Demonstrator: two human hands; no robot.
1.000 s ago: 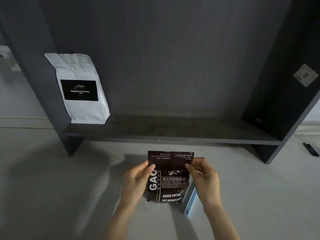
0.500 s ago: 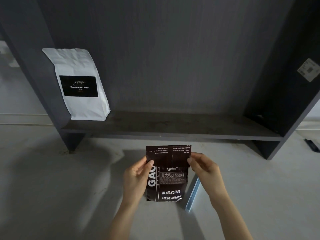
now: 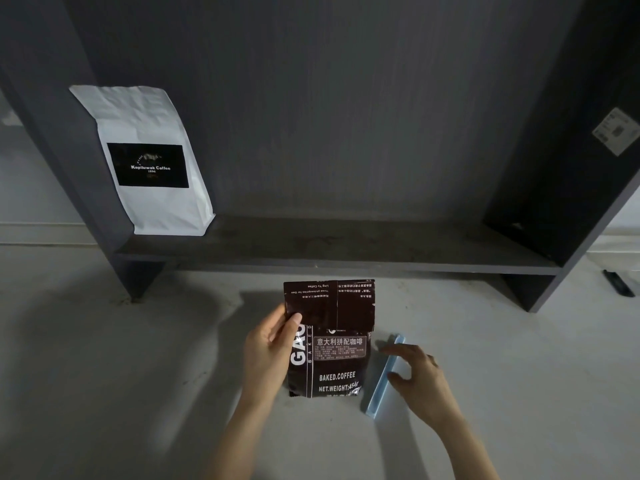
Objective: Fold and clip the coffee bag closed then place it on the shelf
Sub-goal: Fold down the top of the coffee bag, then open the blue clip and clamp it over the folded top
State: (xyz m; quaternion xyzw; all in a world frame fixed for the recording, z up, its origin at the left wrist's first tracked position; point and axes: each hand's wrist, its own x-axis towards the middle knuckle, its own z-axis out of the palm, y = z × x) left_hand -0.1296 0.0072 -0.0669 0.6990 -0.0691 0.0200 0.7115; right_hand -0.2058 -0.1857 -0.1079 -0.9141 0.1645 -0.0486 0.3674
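Observation:
A dark brown coffee bag (image 3: 332, 362) with white lettering stands on the pale floor, its top flap folded down over the front. My left hand (image 3: 268, 344) grips the bag's left edge, thumb pressing the folded flap. A long light-blue bag clip (image 3: 383, 379) lies on the floor just right of the bag. My right hand (image 3: 417, 379) hovers over the clip with fingers spread, holding nothing. The dark grey shelf (image 3: 346, 252) runs across behind the bag.
A white coffee bag (image 3: 149, 161) with a black label stands at the shelf's left end, leaning on the side panel. The shelf's right side panel (image 3: 571, 188) carries a white sticker. A small dark object (image 3: 620, 287) lies on the floor at far right.
My right hand has let go of the folded flap and dropped down to the right over the blue clip. My left hand keeps hold of the fold.

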